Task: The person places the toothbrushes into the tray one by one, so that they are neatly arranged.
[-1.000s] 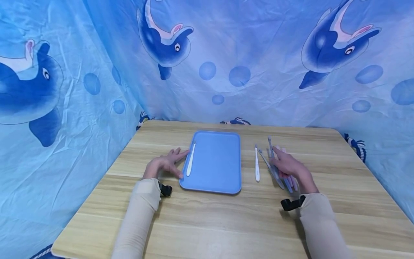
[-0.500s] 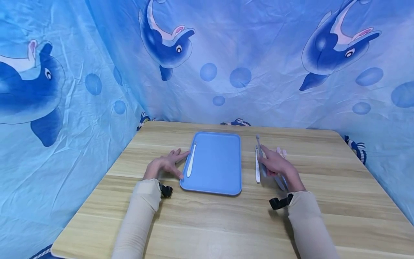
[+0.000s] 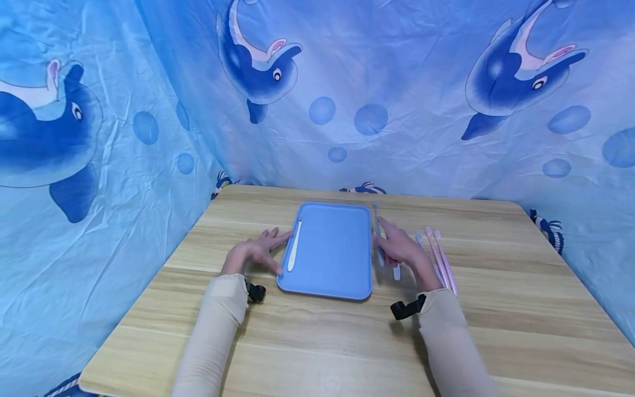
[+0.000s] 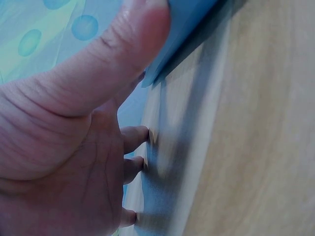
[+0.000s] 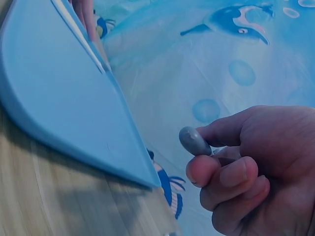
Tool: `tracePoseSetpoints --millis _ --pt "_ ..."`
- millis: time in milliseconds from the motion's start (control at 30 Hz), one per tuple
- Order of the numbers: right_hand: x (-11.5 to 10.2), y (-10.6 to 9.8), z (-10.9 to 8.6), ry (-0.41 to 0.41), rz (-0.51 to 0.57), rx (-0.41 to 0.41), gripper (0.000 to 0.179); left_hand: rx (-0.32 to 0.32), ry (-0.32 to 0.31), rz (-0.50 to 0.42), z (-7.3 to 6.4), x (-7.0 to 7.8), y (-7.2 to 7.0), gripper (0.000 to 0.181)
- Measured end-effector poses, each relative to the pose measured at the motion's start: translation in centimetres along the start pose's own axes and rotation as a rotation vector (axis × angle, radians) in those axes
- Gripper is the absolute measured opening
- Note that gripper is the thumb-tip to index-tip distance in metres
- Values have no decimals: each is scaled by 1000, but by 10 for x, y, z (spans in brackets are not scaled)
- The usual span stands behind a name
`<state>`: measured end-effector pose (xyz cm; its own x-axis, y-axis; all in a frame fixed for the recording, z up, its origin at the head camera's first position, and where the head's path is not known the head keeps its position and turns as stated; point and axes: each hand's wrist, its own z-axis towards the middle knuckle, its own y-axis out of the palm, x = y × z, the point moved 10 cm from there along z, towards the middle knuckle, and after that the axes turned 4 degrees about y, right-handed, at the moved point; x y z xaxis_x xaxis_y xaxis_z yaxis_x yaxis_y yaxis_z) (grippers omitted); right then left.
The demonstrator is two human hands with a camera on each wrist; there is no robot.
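My right hand (image 3: 399,245) pinches a grey toothbrush (image 5: 194,141) between thumb and fingers, its head pointing away from me. It is held just off the right edge of a blue rectangular tray (image 3: 332,248). Below that hand, the handle end of a white toothbrush (image 3: 397,273) shows on the table; the rest is hidden. A second white toothbrush, the one in the tray (image 3: 295,248), lies along its left side. My left hand (image 3: 258,252) is spread at the tray's left edge, thumb and forefinger touching the rim, other fingers on the wood.
Right of my right hand, two pink toothbrushes (image 3: 443,259) and a blue toothbrush (image 3: 419,239) lie close together on the wooden table (image 3: 317,347). A blue curtain (image 3: 337,127) printed with dolphins stands behind the table and along its sides.
My right hand has carried the grey toothbrush leftward from the pile to the tray's right edge, uncovering the pink toothbrushes. My left hand has stayed at the tray.
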<state>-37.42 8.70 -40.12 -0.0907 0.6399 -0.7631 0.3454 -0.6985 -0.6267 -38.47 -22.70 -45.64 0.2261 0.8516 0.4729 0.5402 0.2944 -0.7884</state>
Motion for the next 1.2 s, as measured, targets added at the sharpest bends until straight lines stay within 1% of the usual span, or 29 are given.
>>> tracePoseSetpoints --millis 200,533,833,1000,1200 --pt "-14 10 5 -26 26 6 66 2 6 -2 -1 0 -1 126" --pt "-29 26 10 -3 51 6 68 7 3 3 -2 1 -3 126" --pt "-41 47 20 6 99 -4 68 6 1 13 -1 -1 -1 127" --pt "-50 59 25 -2 83 -13 69 4 -9 14 0 -2 1 126" --pt "-57 67 25 5 73 -7 70 8 -12 17 -1 -2 0 126"
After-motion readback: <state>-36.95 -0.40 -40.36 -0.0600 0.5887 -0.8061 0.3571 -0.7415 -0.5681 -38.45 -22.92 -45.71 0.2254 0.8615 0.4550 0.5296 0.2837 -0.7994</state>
